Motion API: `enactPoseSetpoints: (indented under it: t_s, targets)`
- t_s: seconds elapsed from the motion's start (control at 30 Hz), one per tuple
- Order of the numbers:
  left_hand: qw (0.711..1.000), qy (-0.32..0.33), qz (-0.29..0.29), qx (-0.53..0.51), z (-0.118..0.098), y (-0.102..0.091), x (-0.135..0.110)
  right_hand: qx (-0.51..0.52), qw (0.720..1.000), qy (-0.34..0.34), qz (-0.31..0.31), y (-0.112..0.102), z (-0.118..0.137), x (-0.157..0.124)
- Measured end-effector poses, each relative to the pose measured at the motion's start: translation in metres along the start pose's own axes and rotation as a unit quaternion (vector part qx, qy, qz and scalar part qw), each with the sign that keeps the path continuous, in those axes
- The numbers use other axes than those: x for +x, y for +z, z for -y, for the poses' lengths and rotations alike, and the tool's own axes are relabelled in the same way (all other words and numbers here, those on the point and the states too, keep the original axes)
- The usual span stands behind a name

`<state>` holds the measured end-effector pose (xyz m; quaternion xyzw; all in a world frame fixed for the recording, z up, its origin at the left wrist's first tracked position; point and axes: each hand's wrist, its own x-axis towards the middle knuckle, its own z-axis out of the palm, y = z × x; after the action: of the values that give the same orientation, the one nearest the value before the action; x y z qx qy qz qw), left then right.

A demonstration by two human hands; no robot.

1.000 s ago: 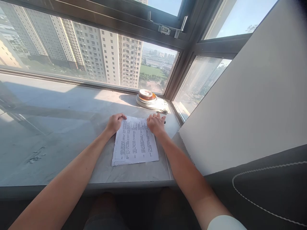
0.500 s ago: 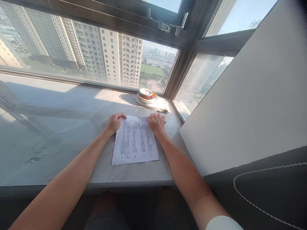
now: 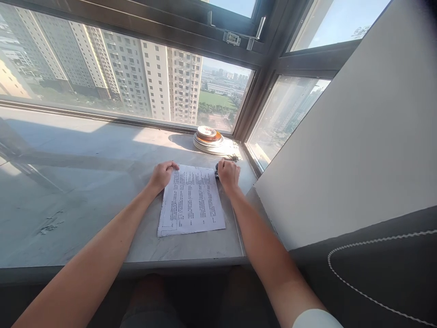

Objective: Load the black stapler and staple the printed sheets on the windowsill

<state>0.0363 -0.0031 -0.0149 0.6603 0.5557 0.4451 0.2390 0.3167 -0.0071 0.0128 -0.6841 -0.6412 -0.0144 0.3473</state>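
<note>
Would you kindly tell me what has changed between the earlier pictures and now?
The right hand has shifted right, off the far right corner of the paper. A small dark object now shows at that hand's left side; whether it is gripped is unclear. The left hand stays at the far left corner; the paper and round stack look unmoved.

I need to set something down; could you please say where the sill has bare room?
The widest patch of sill lies between the left hand, window frame and dark marks; a thin strip separates printed sheet and front edge. Crowded: around right hand and round stack.
</note>
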Motion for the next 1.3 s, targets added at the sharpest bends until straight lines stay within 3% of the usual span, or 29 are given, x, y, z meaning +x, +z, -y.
enactPoseSetpoints:
  t_s: [0.2, 0.43, 0.57, 0.67, 0.77, 0.87, 1.03, 1.17, 1.3]
  targets:
    - [1.0, 0.006, -0.003, 0.005, 0.001, 0.001, 0.001, 0.004, 0.996, -0.016, -0.083, -0.006, 0.003, -0.002]
    - [1.0, 0.022, 0.002, 0.01, 0.002, 0.0, 0.001, -0.003, 0.973, -0.173, -0.15, -0.023, 0.041, -0.023]
    - [1.0, 0.016, 0.002, 0.009, -0.003, -0.001, -0.002, -0.015, 0.969, -0.129, -0.209, -0.029, 0.033, -0.019]
    - [1.0, 0.013, -0.002, 0.012, -0.006, 0.0, -0.002, -0.012, 0.97, -0.07, -0.231, -0.036, 0.017, -0.01]
    - [1.0, 0.013, 0.004, 0.015, -0.009, 0.0, -0.003, 0.016, 0.969, -0.054, -0.242, -0.044, 0.017, -0.009]
    - [0.999, 0.008, 0.034, 0.015, -0.013, -0.001, -0.005, 0.075, 0.975, -0.085, -0.189, -0.044, 0.039, -0.023]
    - [0.999, 0.017, 0.048, 0.008, -0.02, -0.004, -0.009, 0.107, 0.978, -0.176, 0.003, -0.026, 0.082, -0.058]
    - [1.0, -0.013, -0.003, -0.011, -0.02, -0.004, -0.008, 0.078, 0.969, -0.22, 0.076, -0.016, 0.092, -0.07]
    - [1.0, -0.019, -0.009, -0.012, -0.018, -0.004, -0.007, 0.076, 0.966, -0.219, 0.114, -0.013, 0.089, -0.069]
